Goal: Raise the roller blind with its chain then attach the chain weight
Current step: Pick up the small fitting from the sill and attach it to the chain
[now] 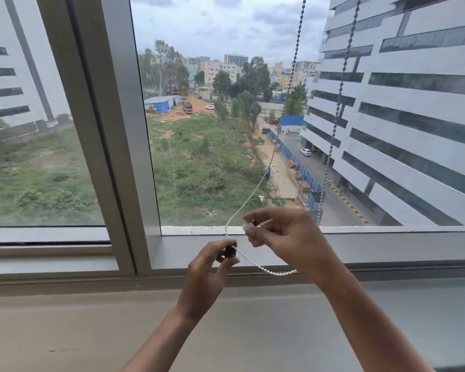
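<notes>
A white beaded chain [285, 103] hangs in two strands from above the frame and loops low in front of the window sill. My left hand [207, 275] pinches a small black piece [230, 252] through which the chain passes. My right hand [285, 237] is slightly higher and to the right, its fingertips closed on a small clear-white piece [248, 226] beside the chain. The chain's lowest bend [279, 273] droops under my right wrist. The roller blind itself is out of view above.
The window glass [212, 130] fills the upper view, split by a thick grey vertical frame post [113, 130]. A grey sill ledge [387, 248] runs under the glass, and a wide flat grey surface [91, 331] lies below my arms.
</notes>
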The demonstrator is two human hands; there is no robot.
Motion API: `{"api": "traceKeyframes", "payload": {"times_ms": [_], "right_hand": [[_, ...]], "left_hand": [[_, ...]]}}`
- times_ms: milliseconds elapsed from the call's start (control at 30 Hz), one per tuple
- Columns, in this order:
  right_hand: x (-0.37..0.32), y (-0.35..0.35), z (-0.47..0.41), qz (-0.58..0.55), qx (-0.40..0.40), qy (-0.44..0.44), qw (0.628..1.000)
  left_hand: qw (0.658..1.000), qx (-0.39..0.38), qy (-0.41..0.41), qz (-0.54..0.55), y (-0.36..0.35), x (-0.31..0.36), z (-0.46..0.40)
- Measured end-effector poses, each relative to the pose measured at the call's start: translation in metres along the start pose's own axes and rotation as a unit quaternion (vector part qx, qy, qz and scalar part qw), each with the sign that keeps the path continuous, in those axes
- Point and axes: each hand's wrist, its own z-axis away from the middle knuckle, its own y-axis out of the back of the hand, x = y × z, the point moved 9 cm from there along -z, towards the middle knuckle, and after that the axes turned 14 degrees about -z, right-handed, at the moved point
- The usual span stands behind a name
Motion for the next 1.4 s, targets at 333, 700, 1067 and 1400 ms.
{"api": "traceKeyframes", "payload": {"times_ms": [333, 700, 1067, 1400], "right_hand": [[0.026, -0.009, -0.027, 0.142, -0.055, -0.028, 0.988], [0.033, -0.010, -0.023, 0.073, -0.042, -0.043, 0.995], [0.026, -0.013, -0.016, 0.079, -0.048, -0.022, 0.995], [0.026, -0.019, -0.018, 0.181, -0.074, 0.030, 0.980]], "left_hand": [[1.000, 0.002, -0.013, 0.004, 0.008, 0.011, -0.006], [1.000, 0.010, -0.018, 0.008, 0.014, 0.018, -0.005], [0.997, -0.024, 0.045, 0.054, 0.007, 0.015, 0.000], [0.997, -0.027, 0.050, 0.042, 0.008, 0.018, 0.002]]}}
